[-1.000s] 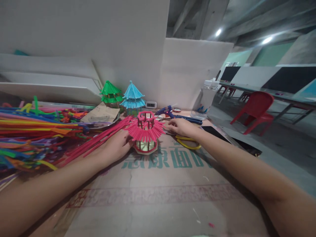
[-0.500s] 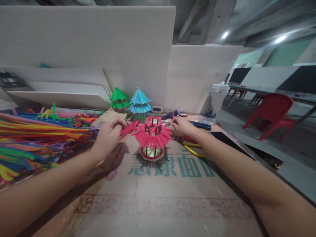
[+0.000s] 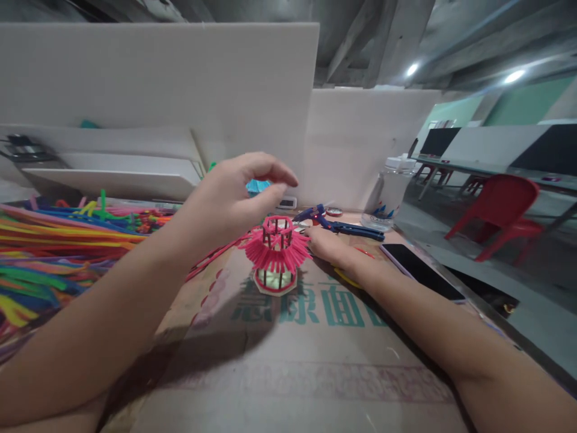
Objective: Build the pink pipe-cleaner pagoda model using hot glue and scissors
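A pink pipe-cleaner pagoda model (image 3: 276, 252) stands on a cardboard sheet (image 3: 293, 367). My left hand (image 3: 234, 201) hovers in the air above and left of the model. Its fingers are curved and apart, and I see nothing in them. My right hand (image 3: 331, 248) lies low on the cardboard just right of the model, fingers stretched toward the pink fringe. Loose pink pipe cleaners (image 3: 216, 255) lie on the cardboard left of the model. A blue pagoda model (image 3: 258, 186) at the back is mostly hidden behind my left hand.
A big pile of coloured pipe cleaners (image 3: 67, 240) fills the left side. A blue glue gun (image 3: 311, 213), a blue-handled tool (image 3: 356, 230), a clear bottle (image 3: 390, 192) and a phone (image 3: 421, 270) lie at right. A yellow scissors handle (image 3: 345, 278) shows under my right wrist. White boards stand behind; a red chair (image 3: 505, 216) is far right.
My left hand let go of the pink pipe cleaners and rose above the model. My right hand slid down beside the model's fringe.
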Motion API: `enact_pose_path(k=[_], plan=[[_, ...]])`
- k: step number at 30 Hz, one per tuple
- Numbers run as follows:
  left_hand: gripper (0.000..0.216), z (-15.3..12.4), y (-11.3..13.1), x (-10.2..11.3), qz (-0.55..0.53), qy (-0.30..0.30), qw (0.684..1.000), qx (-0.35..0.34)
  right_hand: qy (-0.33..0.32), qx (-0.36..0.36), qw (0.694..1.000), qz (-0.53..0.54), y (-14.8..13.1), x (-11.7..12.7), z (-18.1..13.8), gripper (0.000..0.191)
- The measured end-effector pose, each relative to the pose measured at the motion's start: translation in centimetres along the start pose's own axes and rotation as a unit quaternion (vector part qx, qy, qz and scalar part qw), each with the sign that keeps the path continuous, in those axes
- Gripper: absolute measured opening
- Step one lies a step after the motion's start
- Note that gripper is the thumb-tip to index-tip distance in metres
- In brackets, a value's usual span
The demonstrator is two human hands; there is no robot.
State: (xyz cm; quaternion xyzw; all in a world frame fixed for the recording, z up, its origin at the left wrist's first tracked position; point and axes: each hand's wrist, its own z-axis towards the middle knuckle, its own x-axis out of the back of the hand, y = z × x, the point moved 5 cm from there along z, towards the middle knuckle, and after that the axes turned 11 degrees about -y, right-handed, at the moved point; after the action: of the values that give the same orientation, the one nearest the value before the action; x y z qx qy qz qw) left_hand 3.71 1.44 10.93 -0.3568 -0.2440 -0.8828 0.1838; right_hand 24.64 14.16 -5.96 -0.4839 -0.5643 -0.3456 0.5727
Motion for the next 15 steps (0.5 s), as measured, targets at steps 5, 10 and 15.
enact_pose_path(k=[5, 10, 15], plan=[[0.036, -1.7, -4.6, -0.1, 0.039, -0.071, 0.996, 0.035, -0.016, -0.014, 1.000, 0.021, 0.6, 1.9, -1.0, 0.031], [0.095, -2.4, -10.9, -2.0, -0.053, -0.293, 0.948, 0.115, 0.007, -0.003, 0.997, 0.080, 0.8, 6.4, -3.0, 0.043], [0.097, -2.3, -10.4, -3.9, -0.061, -0.347, 0.932, 0.087, -0.018, 0.102, 0.969, 0.226, -1.0, 8.9, -6.1, 0.038]])
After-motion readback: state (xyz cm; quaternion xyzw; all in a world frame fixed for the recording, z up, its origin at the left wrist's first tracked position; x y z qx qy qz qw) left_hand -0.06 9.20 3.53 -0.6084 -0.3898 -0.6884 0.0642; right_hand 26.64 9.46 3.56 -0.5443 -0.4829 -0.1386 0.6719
